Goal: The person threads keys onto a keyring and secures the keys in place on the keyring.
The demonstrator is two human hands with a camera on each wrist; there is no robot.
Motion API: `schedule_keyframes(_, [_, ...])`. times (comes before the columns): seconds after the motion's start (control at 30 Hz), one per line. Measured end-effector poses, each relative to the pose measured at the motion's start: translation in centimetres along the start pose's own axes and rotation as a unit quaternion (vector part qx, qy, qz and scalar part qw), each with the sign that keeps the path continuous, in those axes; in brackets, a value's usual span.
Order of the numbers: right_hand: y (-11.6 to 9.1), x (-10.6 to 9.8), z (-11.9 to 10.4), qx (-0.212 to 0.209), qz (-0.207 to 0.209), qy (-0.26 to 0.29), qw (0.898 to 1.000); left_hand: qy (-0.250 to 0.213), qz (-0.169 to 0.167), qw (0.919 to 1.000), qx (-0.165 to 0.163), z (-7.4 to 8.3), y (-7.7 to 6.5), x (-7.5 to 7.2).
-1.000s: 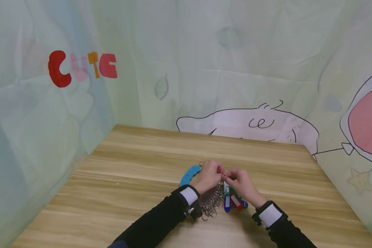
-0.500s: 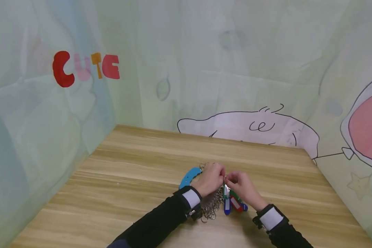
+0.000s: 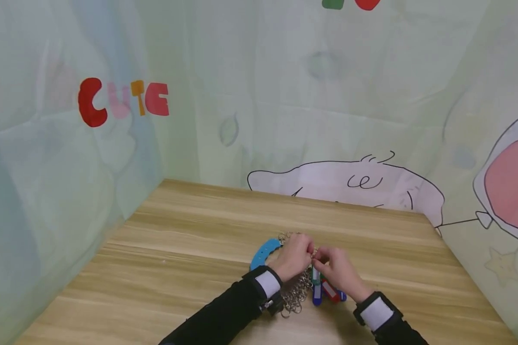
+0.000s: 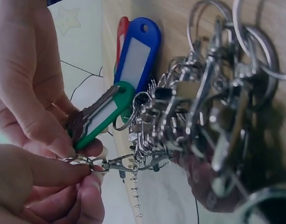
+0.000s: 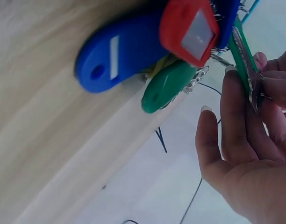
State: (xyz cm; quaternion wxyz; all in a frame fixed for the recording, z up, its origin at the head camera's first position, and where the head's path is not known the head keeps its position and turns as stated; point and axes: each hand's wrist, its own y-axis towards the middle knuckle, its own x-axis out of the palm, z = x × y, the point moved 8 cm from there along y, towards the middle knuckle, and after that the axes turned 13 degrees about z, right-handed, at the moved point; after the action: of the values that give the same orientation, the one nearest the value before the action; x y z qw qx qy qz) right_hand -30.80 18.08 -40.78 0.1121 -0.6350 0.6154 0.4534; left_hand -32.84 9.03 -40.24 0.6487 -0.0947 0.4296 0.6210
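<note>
In the head view my left hand [image 3: 292, 258] and right hand [image 3: 340, 272] meet fingertip to fingertip over a heap of metal snap clasps and rings [image 3: 294, 297]. The left wrist view shows my left fingers pinching the small ring end of a snap clasp [image 4: 116, 163]. My right thumb and fingers pinch a split ring that carries a key [image 4: 89, 114] and a green key tag [image 4: 104, 122]. Fingertips partly cover where the two rings meet. Blue [image 5: 119, 51], red [image 5: 187, 32] and green [image 5: 168, 88] tags hang beside them. Left of my left hand lies a curved blue band [image 3: 263, 255].
Beneath everything is a wood-grain table [image 3: 190, 239]. Printed fabric [image 3: 285, 120] stands along its back and sides. Each wrist wears a strapped camera, the left one [image 3: 274, 305] close to the clasp heap.
The head view has tilted slightly upward, so the whole scene sits lower. Both hands stay together at the ring, with only small finger shifts.
</note>
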Motion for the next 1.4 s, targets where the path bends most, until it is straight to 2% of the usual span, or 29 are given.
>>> schedule_keyframes(0.3, [0.0,0.4,0.4,0.009,-0.02,0.029,0.999,-0.003,-0.004,1.0,-0.002,-0.3,0.1,0.0])
schedule_keyframes(0.43, [0.0,0.4,0.2,0.004,-0.009,0.014,1.0,-0.006,-0.006,0.9998,-0.018,-0.3,0.2,-0.2])
schedule_keyframes(0.63, [-0.3,0.0,-0.2,-0.006,0.007,-0.012,1.0,0.009,-0.015,0.9996,-0.021,0.2,0.3,0.1])
schedule_keyframes(0.83, [-0.1,0.0,-1.1,-0.026,0.011,-0.029,0.999,0.018,-0.022,0.999,-0.034,0.0,0.3,0.0])
schedule_keyframes(1.2, [0.2,0.1,-0.4,-0.018,-0.02,-0.008,1.0,-0.007,-0.026,0.9986,-0.045,-0.2,0.5,-0.1])
schedule_keyframes(1.4, [0.3,-0.4,-0.4,-0.025,0.018,0.0,1.0,-0.01,-0.008,0.9989,-0.045,-0.3,0.7,-0.4])
